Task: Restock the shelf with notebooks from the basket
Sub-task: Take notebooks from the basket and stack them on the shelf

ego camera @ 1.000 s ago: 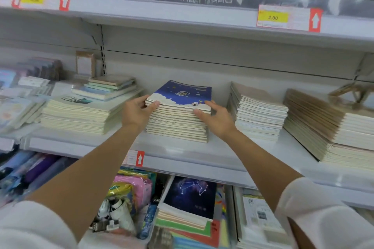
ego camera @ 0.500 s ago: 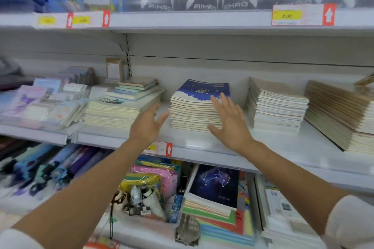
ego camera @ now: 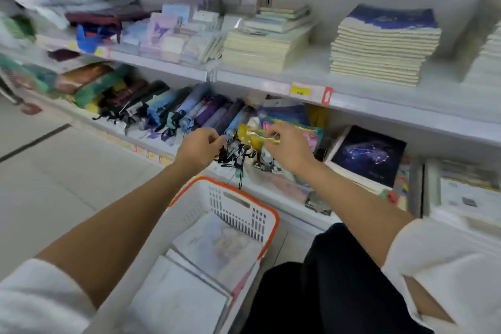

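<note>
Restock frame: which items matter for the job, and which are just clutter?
Job: basket; notebooks in it; blue-topped stack; upper shelf.
Clutter: umbrellas; yellow pouch; constellation notebook; small packs, too blurred to identify.

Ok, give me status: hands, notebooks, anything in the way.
Left hand and right hand loosely curled, nothing visibly held, above basket. Notebooks in basket, untouched; blue-covered stack on shelf. Black strap dangles over basket's far rim.
</note>
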Motion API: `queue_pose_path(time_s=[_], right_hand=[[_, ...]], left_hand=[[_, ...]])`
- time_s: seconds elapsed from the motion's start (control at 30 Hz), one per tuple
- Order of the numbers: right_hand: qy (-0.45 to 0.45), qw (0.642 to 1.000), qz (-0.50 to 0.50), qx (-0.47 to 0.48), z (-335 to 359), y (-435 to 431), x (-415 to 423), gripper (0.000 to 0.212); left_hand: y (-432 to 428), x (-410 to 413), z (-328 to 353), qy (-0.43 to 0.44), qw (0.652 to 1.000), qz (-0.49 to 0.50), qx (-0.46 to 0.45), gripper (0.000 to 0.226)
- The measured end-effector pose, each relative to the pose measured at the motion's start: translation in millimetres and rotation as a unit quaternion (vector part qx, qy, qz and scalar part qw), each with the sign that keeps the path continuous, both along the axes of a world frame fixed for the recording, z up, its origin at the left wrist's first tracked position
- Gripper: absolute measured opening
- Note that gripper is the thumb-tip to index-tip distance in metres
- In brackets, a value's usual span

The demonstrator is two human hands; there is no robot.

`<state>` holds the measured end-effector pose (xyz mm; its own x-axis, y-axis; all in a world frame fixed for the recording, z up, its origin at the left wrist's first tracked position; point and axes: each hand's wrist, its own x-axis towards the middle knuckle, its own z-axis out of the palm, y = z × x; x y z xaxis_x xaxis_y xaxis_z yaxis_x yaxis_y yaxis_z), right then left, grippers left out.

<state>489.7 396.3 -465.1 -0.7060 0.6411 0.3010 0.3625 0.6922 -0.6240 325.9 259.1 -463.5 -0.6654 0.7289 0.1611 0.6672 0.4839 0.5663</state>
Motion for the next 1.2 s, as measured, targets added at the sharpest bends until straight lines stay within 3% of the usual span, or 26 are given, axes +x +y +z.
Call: queue_pose_path(time_s=[0.3,0.47,0.6,0.77,0.83,0.9,1.0,1.13,1.2], right_hand=[[-0.096,0.983,0.080,-0.137,-106.2,-83.3,-41.2,0.005],[-0.201,0.959,0.106,-0.167,-170.8,-99.8,-31.1,0.012],[-0.285,0.929,0.128,-0.201,-212.8,-106.2,-22.2,0.026],[-0.368,0.891,0.149,-0.222,-242.0,-108.1,-22.5,0.039],[-0.401,0.871,0.146,-0.244,-251.1,-110.9,-27.4,0.048],[-0.429,0.851,0.155,-0.262,-259.5,-116.9,-32.7,0.056],[-0.443,0.836,0.170,-0.276,-270.8,-127.1,-42.5,0.057],[-0.446,0.830,0.188,-0.277,-283.2,-136.9,-57.3,0.053],[-0.452,0.826,0.189,-0.280,-289.4,-138.2,-63.2,0.051]], left_hand=[[-86.9,-15.5,-103.1,-0.112,0.989,0.075,-0.066,0.036],[-126.8,-20.4,-163.2,-0.213,0.962,0.143,-0.097,0.031],[-163.2,-22.1,-212.0,-0.336,0.908,0.221,-0.120,0.023],[-226.9,4.9,-261.6,-0.494,0.770,0.383,-0.130,0.012],[-247.4,13.7,-280.2,-0.536,0.720,0.418,-0.141,0.028],[-255.5,19.9,-294.0,-0.551,0.698,0.431,-0.153,0.039],[-250.7,25.4,-303.0,-0.527,0.689,0.468,-0.166,0.012],[-239.3,32.3,-316.9,-0.575,0.645,0.488,-0.124,0.044],[-231.8,35.0,-320.2,-0.565,0.647,0.496,-0.125,0.047]])
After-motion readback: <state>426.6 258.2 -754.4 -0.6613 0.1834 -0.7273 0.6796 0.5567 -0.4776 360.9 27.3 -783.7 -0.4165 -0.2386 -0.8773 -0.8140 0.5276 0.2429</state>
